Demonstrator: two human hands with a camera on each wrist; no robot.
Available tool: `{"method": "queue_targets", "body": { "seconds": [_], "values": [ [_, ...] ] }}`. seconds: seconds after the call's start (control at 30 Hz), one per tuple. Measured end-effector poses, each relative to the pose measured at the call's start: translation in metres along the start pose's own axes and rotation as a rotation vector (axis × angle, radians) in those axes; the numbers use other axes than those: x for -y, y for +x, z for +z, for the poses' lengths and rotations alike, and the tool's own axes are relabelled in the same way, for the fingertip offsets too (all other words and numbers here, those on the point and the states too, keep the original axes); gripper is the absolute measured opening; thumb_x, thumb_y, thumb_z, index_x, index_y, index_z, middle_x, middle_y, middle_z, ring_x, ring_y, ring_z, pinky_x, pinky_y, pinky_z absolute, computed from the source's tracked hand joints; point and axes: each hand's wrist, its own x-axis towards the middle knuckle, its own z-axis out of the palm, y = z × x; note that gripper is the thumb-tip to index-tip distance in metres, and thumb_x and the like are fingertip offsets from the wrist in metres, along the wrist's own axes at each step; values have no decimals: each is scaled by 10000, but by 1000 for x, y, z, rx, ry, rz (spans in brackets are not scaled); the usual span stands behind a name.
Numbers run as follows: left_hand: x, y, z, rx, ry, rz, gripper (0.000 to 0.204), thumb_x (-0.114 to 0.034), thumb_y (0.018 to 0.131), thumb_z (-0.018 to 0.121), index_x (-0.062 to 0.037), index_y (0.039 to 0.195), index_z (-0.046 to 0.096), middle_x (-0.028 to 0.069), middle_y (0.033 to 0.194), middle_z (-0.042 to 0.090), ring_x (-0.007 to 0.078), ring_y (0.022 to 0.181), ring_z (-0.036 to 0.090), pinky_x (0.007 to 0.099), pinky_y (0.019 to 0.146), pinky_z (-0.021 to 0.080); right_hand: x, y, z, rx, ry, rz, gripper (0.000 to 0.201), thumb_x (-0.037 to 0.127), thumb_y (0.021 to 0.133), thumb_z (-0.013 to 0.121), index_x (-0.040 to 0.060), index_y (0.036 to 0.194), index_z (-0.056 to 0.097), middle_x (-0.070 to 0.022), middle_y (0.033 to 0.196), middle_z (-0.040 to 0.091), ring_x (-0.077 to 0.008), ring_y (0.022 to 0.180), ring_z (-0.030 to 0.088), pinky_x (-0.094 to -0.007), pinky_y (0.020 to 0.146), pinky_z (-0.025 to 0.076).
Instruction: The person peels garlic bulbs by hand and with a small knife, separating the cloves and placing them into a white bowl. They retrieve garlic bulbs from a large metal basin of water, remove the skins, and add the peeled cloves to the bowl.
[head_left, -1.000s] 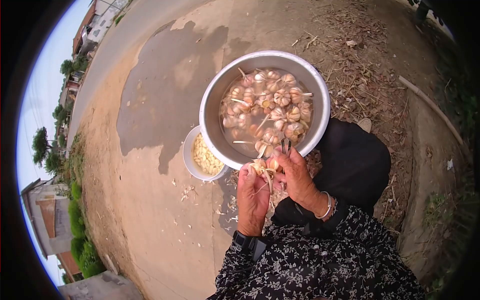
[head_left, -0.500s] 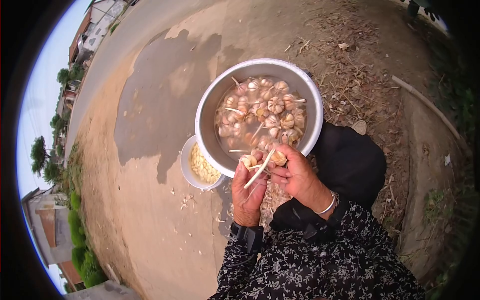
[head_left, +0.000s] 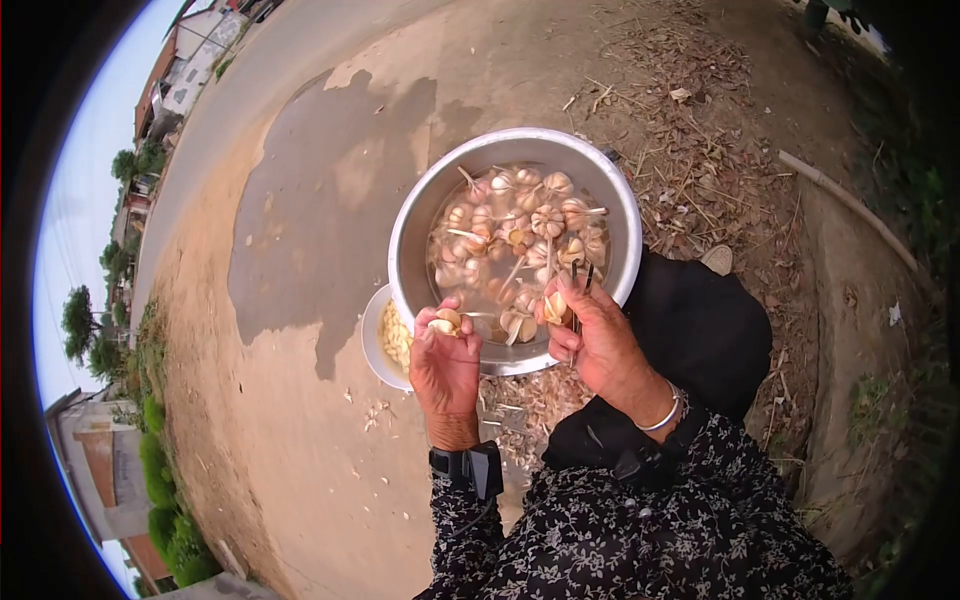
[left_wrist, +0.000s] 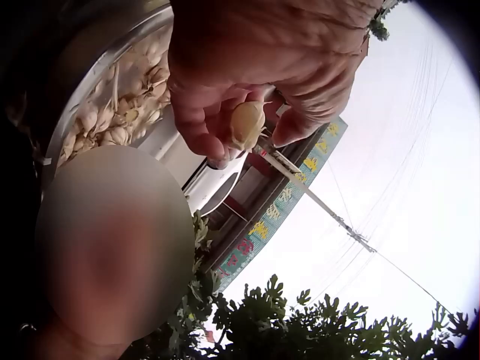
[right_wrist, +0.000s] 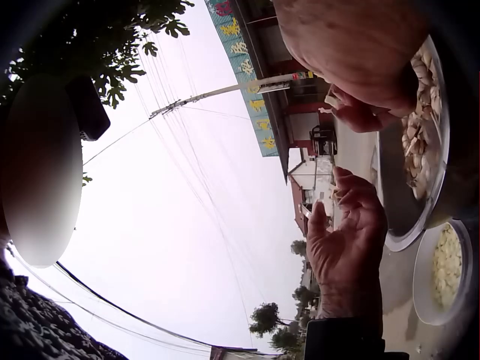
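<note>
My left hand holds pale garlic cloves at its fingertips, over the near left rim of the large metal basin. One clove shows between the fingers in the left wrist view. Apart from it, my right hand pinches a piece of garlic at the basin's near right side. The same hand grips a slim metal tool whose two prongs stick up past the thumb; its lower part is hidden. Whole garlic bulbs with stems lie in water in the basin.
A white bowl of peeled cloves stands on the ground, partly under the basin's left edge. Garlic skins litter the ground near the person's dark-clothed leg. Dry leaves and a long stick lie at right.
The hands have drawn apart, the left moving left toward the white bowl with cloves. The long pale stem seen between them half a second ago no longer shows there. The tool's prongs show again.
</note>
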Motion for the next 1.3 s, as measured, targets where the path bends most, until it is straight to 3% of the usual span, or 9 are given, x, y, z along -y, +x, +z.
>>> {"method": "queue_targets", "body": {
  "seconds": [0.17, 0.23, 0.37, 0.6, 0.83, 1.07, 1.17, 1.23, 1.3],
  "values": [
    [15, -26, 28, 110, 561, -129, 336, -342, 915, 598, -80, 1093, 484, 52, 911, 551, 126, 714, 538, 204, 507, 413, -7, -2, -1, 19, -242, -110, 257, 314, 949, 581, 59, 964, 561, 2, 723, 513, -51, 548, 439, -226, 500, 409],
    [34, -31, 36, 177, 1123, 144, 294, -272, 918, 613, -64, 1082, 486, 30, 893, 545, 87, 709, 517, 188, 561, 409, -17, 3, -7, 3, -328, -178, 273, 319, 947, 583, 48, 969, 562, -6, 738, 532, -56, 568, 458, -234, 519, 421],
    [45, -29, 36, 172, 1230, 188, 238, -202, 927, 605, -48, 1065, 488, 3, 869, 537, 57, 712, 495, 180, 599, 397, -11, -5, 0, -57, -721, -309, 331, 336, 944, 585, 8, 986, 562, -22, 768, 576, -85, 628, 501, -253, 561, 444],
    [27, -29, 49, 196, 1022, -158, 191, -210, 991, 496, -40, 1077, 487, 2, 845, 529, 71, 749, 501, 208, 617, 420, -13, -3, -5, -82, -1269, -818, 325, 318, 933, 578, 9, 1029, 551, -122, 601, 552, -308, 545, 580, -378, 527, 463],
    [18, -29, 55, 195, 956, -370, 178, -215, 1005, 455, -55, 1084, 464, 4, 842, 522, 58, 733, 478, 191, 602, 385, -18, 1, -15, -36, -1144, -701, 299, 306, 940, 563, 29, 1049, 538, -129, 612, 575, -331, 606, 629, -405, 522, 470],
    [26, -20, 48, 330, 1256, -40, 187, -256, 962, 502, -77, 1019, 504, -23, 789, 526, 44, 642, 453, 180, 558, 355, -17, -4, -7, -95, -1306, -739, 316, 317, 949, 550, 21, 1056, 533, -142, 647, 590, -332, 612, 621, -409, 544, 468],
    [27, -17, 43, 66, 793, -337, 172, -226, 941, 505, -62, 993, 511, -10, 740, 512, 65, 563, 420, 194, 487, 350, -28, 15, -18, -150, -1094, -714, 307, 313, 953, 549, 27, 1060, 525, -130, 647, 579, -283, 593, 601, -365, 539, 461],
    [35, -8, 26, -4, 83, -437, 171, -222, 936, 503, -62, 990, 524, 1, 698, 491, 92, 511, 410, 194, 412, 323, -26, 18, -20, -156, -932, -691, 300, 315, 956, 551, 32, 1051, 521, -104, 634, 566, -233, 560, 583, -325, 517, 450],
    [40, -4, 11, -58, -101, -376, 174, -213, 935, 501, -59, 1008, 531, 23, 701, 481, 112, 516, 425, 194, 364, 312, -14, 8, -12, -124, -487, -296, 282, 330, 962, 550, 53, 999, 516, -12, 627, 499, -96, 513, 478, -231, 480, 379]
  ]
}}
